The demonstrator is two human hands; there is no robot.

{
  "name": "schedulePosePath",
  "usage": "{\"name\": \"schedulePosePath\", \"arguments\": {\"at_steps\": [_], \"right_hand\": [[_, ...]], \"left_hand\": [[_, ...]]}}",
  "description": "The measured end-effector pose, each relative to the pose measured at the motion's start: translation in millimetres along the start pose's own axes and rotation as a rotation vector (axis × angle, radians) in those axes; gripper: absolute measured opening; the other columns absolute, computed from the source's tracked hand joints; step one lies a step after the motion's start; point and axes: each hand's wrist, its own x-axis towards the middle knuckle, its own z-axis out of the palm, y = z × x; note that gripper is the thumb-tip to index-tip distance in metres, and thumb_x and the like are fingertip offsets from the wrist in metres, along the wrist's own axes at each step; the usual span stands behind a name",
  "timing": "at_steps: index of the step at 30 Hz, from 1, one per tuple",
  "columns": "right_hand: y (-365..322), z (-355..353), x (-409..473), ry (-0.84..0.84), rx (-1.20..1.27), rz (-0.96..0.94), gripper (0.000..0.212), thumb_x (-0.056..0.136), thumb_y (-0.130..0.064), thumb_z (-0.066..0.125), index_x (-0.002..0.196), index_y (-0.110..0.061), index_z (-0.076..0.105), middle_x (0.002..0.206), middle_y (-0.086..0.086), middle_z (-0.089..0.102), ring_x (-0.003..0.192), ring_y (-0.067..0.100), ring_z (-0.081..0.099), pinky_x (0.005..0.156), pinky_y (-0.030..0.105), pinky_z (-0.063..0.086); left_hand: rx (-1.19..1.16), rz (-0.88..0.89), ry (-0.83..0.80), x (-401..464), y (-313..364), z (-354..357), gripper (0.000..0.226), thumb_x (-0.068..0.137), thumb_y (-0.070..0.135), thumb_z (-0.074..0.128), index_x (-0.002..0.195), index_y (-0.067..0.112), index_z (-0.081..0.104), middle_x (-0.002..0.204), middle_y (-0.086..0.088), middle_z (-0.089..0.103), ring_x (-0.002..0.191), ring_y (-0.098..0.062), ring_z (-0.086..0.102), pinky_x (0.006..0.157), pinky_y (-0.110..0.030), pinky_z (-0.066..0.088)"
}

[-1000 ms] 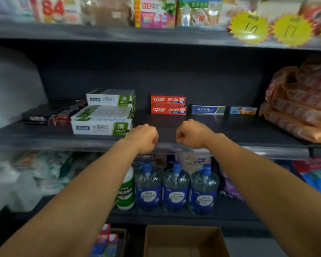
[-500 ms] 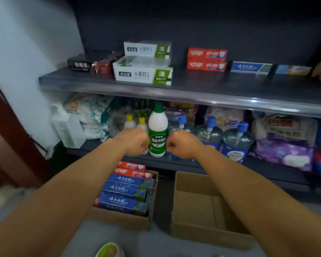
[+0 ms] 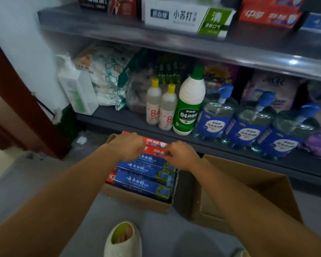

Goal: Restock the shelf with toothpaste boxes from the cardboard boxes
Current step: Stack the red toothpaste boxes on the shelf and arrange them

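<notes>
A cardboard box (image 3: 137, 203) on the floor holds red toothpaste boxes (image 3: 155, 142) and blue toothpaste boxes (image 3: 143, 183). My left hand (image 3: 128, 145) hovers over the left end of the red ones with curled fingers. My right hand (image 3: 180, 154) is curled too, its fingertips at their right end. Neither hand visibly holds a box. To the right stands an empty cardboard box (image 3: 248, 182). The upper shelf (image 3: 174, 47) carries a white-and-green toothpaste box (image 3: 185, 19), red ones (image 3: 269, 13) and a blue one (image 3: 319, 21).
The lower shelf holds two small yellow-capped bottles (image 3: 153, 106), a green-and-white bottle (image 3: 188, 112) and blue pump bottles (image 3: 248, 125) right behind the boxes. A brown door frame (image 3: 13, 101) stands at the left. My shoe (image 3: 122, 240) is on the grey floor.
My view dropped from the toothpaste shelf to the floor boxes. Both fists came down from the shelf edge to just over the red toothpaste boxes in the left cardboard box.
</notes>
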Motion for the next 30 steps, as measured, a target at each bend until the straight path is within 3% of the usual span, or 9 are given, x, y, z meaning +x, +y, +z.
{"name": "schedulePosePath", "arguments": {"at_steps": [7,11,15,21,30], "right_hand": [[-12,43,15,-0.014,-0.052,0.013,0.027,0.087,-0.021,0.063,0.111,-0.009,0.061,0.119,0.009,0.058,0.108,0.026,0.055,0.085,0.037,0.05],[-14,50,19,-0.002,-0.078,0.011,0.034,0.084,-0.017,0.067,0.115,-0.012,0.053,0.122,0.009,0.053,0.11,0.025,0.052,0.078,0.032,0.043],[-14,55,23,-0.017,-0.094,0.035,0.043,0.083,-0.017,0.068,0.12,-0.011,0.049,0.124,0.011,0.052,0.113,0.026,0.051,0.08,0.032,0.043],[-15,57,26,-0.058,-0.112,0.035,0.038,0.075,-0.033,0.074,0.104,-0.013,0.059,0.111,0.008,0.057,0.097,0.023,0.058,0.078,0.037,0.054],[-3,12,16,-0.007,-0.055,0.07,0.041,0.074,-0.035,0.073,0.106,-0.013,0.059,0.109,0.006,0.051,0.099,0.024,0.054,0.073,0.032,0.043]], "left_hand": [[-0.107,0.015,0.001,2,-19,32,0.024,0.09,0.01,0.052,0.099,0.017,0.074,0.107,0.0,0.071,0.099,-0.017,0.063,0.09,-0.036,0.051],[-0.131,0.005,-0.016,0,-27,41,0.021,0.09,0.01,0.053,0.096,0.014,0.073,0.102,-0.001,0.071,0.094,-0.016,0.064,0.088,-0.036,0.053],[-0.141,-0.003,-0.014,-2,-28,47,0.02,0.091,0.011,0.052,0.093,0.012,0.072,0.098,-0.003,0.071,0.092,-0.017,0.066,0.085,-0.037,0.055],[-0.149,-0.007,-0.041,-4,-26,49,0.021,0.093,0.012,0.051,0.096,0.014,0.072,0.099,-0.002,0.071,0.093,-0.016,0.065,0.086,-0.035,0.054],[-0.112,0.033,-0.056,1,-19,52,0.02,0.089,0.005,0.052,0.095,0.012,0.07,0.101,-0.004,0.069,0.093,-0.02,0.063,0.085,-0.038,0.053]]}}
